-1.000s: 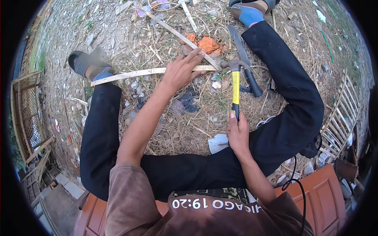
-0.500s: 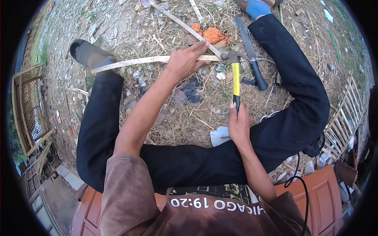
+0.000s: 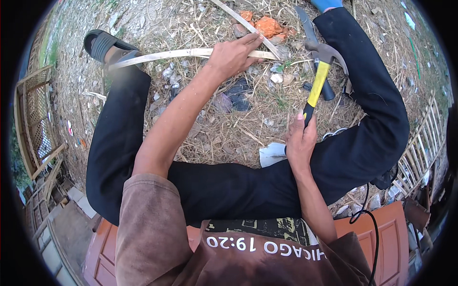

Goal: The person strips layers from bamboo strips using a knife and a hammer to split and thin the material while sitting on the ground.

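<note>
Two pale wooden strips meet at a sharp corner on the ground ahead of me. One strip (image 3: 167,54) runs left toward my sandal, and the other strip (image 3: 238,19) slants up and away to the left. My left hand (image 3: 234,55) is closed over both strips close to their joined end. In my right hand (image 3: 301,138) is a claw hammer (image 3: 318,83) with a yellow and black handle, its head raised to the right of the corner. Behind the hammer lies a knife (image 3: 308,26) with a dark handle, partly covered by it.
Orange brick chunks (image 3: 268,27) lie just beyond the strips. Dry straw and stones cover the ground between my legs, with a dark plastic scrap (image 3: 238,95) and a white piece (image 3: 273,154) near my thigh. A lattice frame (image 3: 36,119) stands at left, a slatted rack (image 3: 422,143) at right.
The hammer head has moved off the strips' joined end, to the right and a little up, and its handle now tilts. My left hand still holds the strips.
</note>
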`<state>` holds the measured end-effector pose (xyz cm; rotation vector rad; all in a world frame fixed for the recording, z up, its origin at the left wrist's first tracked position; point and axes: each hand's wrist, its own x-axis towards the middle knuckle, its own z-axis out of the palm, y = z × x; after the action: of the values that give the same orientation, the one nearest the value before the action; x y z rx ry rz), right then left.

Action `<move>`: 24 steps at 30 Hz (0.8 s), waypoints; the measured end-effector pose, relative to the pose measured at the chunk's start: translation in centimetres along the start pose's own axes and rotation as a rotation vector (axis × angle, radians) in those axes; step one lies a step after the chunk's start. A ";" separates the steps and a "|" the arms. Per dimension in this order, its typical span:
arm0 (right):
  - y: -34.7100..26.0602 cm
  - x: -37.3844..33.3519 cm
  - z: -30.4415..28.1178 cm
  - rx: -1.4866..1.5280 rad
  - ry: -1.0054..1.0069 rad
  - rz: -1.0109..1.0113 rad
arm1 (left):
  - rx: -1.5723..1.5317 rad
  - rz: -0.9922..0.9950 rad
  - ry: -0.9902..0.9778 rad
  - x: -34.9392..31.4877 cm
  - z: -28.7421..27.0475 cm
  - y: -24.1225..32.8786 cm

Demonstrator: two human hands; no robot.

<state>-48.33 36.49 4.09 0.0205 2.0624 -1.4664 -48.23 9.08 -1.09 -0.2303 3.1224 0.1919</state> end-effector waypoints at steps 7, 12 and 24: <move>1.1 -0.1 0.5 -0.196 -0.077 -0.065 | 0.067 0.012 0.014 0.2 0.3 -0.5; 0.9 -0.2 0.5 -0.391 -0.097 -0.114 | 0.070 0.031 0.032 0.3 0.0 -0.1; 0.9 0.0 1.2 -0.314 -0.050 -0.155 | 0.057 0.043 0.075 -0.3 0.8 -0.3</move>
<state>-47.48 35.83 3.12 -0.3043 2.2719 -1.1992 -47.90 8.88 -1.87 -0.1746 3.2040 0.0967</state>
